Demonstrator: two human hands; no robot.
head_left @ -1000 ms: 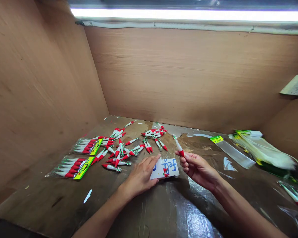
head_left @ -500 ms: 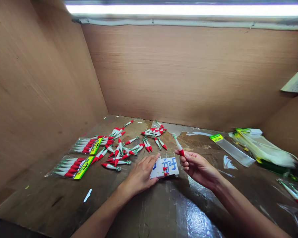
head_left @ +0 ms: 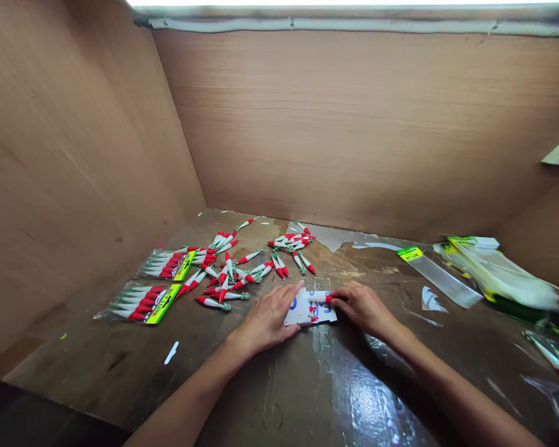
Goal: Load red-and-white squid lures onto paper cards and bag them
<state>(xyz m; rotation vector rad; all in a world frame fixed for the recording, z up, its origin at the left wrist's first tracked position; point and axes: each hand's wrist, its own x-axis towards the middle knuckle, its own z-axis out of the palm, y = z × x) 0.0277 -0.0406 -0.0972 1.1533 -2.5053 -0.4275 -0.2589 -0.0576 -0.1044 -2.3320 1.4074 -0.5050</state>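
Observation:
A small white block [head_left: 302, 315] with blue marks lies on the table in front of me. My left hand [head_left: 271, 310] grips its left end, fingers along the far edge and thumb at the near edge. In a pinch, my right hand [head_left: 364, 307] holds a red-and-white squid lure [head_left: 325, 298] by its red end. The lure lies across the block's top, its tip pointing left. Another bit of red and white shows on the block just below it. A heap of loose squid lures [head_left: 228, 288] is spread beyond my left hand.
Packed bags of lures [head_left: 135, 302] with yellow-green headers lie at the left. On the right are an unfilled bag [head_left: 447, 279], a stack of clear bags [head_left: 507, 276] and another lure [head_left: 547, 354]. Wooden walls [head_left: 354, 124] enclose the table; a white scrap [head_left: 171, 352] lies near left.
My right hand has lowered the squid lure from an upright hold beside the block to flat on its top. My left hand stays on the block. The view has tilted slightly down.

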